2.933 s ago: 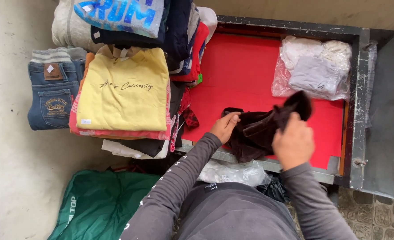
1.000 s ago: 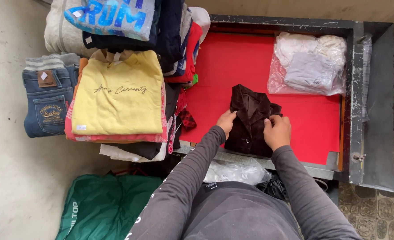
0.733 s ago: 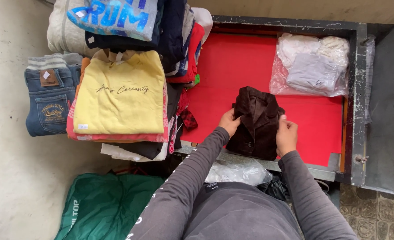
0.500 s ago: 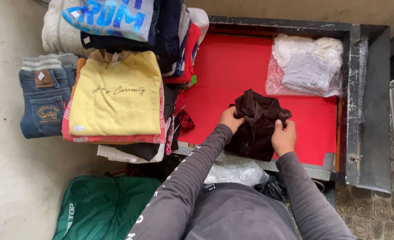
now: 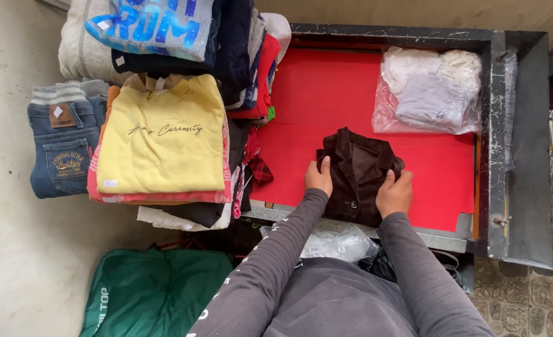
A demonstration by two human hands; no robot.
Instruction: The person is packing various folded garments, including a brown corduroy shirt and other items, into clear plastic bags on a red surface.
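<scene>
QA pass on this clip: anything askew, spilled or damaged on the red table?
Nothing spilled. The brown jacket lies slightly tilted, its hem over the table's front edge, left hand and right hand on its sides. The clothes pile overhangs the table's left side. The frame's paint is chipped.

A clothes stall or small garment shop is being shown: folded tops (image 5: 164, 134) and jeans (image 5: 64, 150) are being kept in stacks beside a red-lined metal bench (image 5: 326, 87), with bagged garments (image 5: 435, 90) lying on it.
</scene>
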